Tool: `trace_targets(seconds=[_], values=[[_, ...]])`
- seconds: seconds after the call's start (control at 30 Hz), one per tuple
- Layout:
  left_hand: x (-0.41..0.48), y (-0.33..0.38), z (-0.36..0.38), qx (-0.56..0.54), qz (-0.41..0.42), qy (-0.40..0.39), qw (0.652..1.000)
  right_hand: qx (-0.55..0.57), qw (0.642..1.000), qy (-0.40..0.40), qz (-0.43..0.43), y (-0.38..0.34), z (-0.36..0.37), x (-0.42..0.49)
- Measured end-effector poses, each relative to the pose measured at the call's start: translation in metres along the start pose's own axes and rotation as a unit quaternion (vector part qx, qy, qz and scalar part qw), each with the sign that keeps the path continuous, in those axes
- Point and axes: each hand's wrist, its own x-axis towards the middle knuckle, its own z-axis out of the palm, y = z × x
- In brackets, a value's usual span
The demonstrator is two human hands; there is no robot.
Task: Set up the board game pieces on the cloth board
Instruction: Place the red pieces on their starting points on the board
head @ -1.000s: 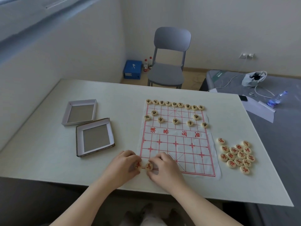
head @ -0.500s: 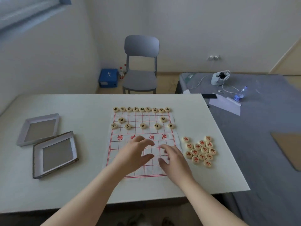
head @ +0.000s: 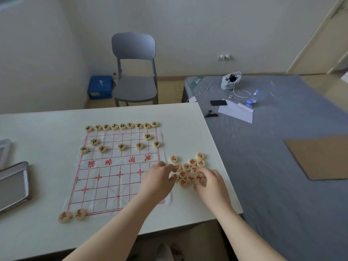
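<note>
box halves (head: 13, 187): two shallow trays at the left edge of the surface (head: 47, 125), partly out of view, untouched.

two red pieces (head: 72, 215): side by side at the near-left corner of the cloth board (head: 113, 185). a second ago both hands were on them; now they lie released. judged: the red back row is begun, with two pieces in.

black pieces (head: 122, 126): set out in rows on the far half of the board; that side looks complete.

left hand (head: 158, 181): has crossed from the near-left corner to the board's right edge. its fingers are curled down onto the left side of the pile. whether a piece is pinched cannot be told.

pile of red pieces (head: 188, 170): loose cluster on the surface just beside the board's right edge, near the surface's right edge.

right hand (head: 211, 183): has also moved over. its fingers are curled on the pile's near-right side, grip hidden, cannot tell.

judged: next pick is under way, and most of the red side is still to place.
</note>
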Motion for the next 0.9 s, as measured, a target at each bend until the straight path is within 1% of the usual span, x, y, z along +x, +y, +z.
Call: trace_targets(seconds=[0.13,0.23,0.33,0.43,0.57,0.73,0.9], values=[[0.006,0.015,0.019,0.047,0.009,0.001,0.999,0.01,1.0,-0.009,-0.003,0.01,-0.003,0.003],[0.011,0.021,0.027,0.089,-0.015,0.014,0.996,0.01,1.0,-0.013,-0.007,0.015,-0.005,0.004],[0.014,0.024,0.03,0.108,-0.037,0.015,0.993,-0.007,0.999,-0.023,-0.037,0.016,-0.003,0.006],[0.016,0.026,0.031,0.124,-0.042,0.011,0.991,-0.03,0.996,-0.035,-0.073,0.012,0.002,0.009],[0.02,0.03,0.028,0.134,-0.044,0.005,0.99,-0.085,0.992,-0.041,-0.087,0.006,0.004,0.015],[0.022,0.028,0.028,0.14,-0.041,0.004,0.989,-0.137,0.987,-0.041,-0.074,0.001,0.003,0.022],[0.025,0.023,0.027,0.139,-0.016,-0.003,0.99,-0.169,0.984,-0.038,-0.05,-0.001,0.002,0.026]])
